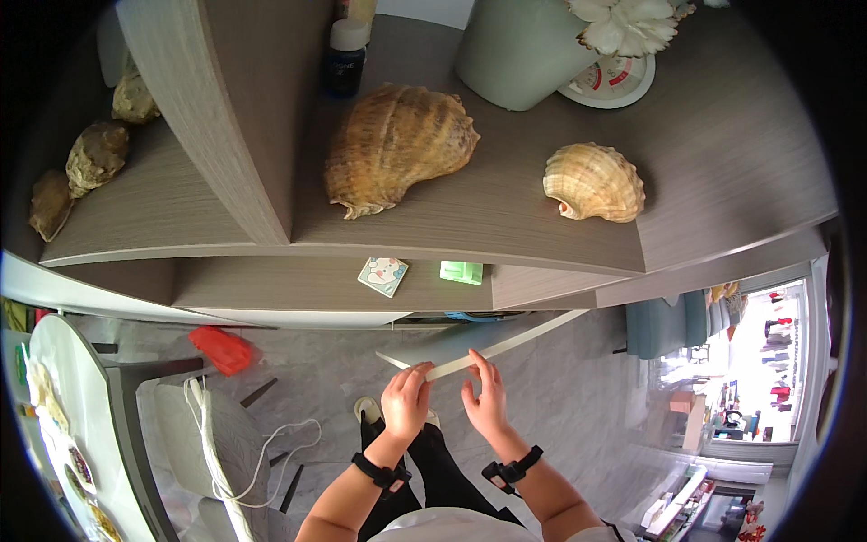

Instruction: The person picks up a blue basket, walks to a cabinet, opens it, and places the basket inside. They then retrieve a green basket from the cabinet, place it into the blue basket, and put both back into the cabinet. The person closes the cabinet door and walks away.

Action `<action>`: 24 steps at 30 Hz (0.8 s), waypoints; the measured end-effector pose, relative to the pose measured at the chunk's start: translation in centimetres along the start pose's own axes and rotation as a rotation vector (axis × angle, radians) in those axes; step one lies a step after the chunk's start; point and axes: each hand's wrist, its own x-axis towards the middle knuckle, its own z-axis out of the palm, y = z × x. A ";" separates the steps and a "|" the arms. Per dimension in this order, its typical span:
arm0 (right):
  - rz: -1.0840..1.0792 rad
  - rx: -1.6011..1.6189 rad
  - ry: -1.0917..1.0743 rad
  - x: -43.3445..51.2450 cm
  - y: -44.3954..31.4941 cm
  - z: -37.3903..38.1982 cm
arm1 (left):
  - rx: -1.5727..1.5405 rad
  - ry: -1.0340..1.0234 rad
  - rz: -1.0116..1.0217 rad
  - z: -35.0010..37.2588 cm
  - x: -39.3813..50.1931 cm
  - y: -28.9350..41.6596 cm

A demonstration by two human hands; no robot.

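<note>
A white cabinet door (525,339) stands swung out below the shelves, its pale edge slanting across the view. My left hand (405,400) has its fingers bent over the door's near end. My right hand (486,396) is beside that edge, fingers apart, the index fingertip at or very near it; contact is not certain. Both wrists wear black straps. Above, a large brown seashell (399,149) and a smaller pale seashell (594,183) lie on the wooden shelf. A square card-like item (383,276) and a green plastic item (461,272) are in the lower compartment.
A grey-green vase (525,54), a round dial gauge (613,81) and a dark bottle (346,57) stand at the shelf's back. At left are a chair (237,433) with a white cable (271,440), a white table (88,379) and a red bag (220,350) on the floor.
</note>
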 end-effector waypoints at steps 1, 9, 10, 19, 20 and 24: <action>0.004 -0.019 -0.013 0.5 -0.2 0.0 | -0.004 0.015 -0.003 0.1 0.6 -0.2; -0.010 -0.145 0.001 2.4 -0.2 0.0 | -0.062 -0.020 0.007 -0.3 2.4 -1.0; -0.015 -0.148 0.005 2.2 0.0 -0.2 | -0.051 -0.050 0.018 -0.5 2.1 -1.0; 0.059 -0.105 0.016 -2.6 0.6 -2.1 | 0.003 -0.240 0.069 -0.3 -3.8 1.4; 0.076 -0.113 0.011 -3.3 0.8 -2.4 | 0.014 -0.235 0.093 -0.1 -4.6 1.8; 0.092 -0.146 -0.006 -6.1 2.1 -3.8 | 0.009 -0.379 0.117 0.7 -7.6 3.6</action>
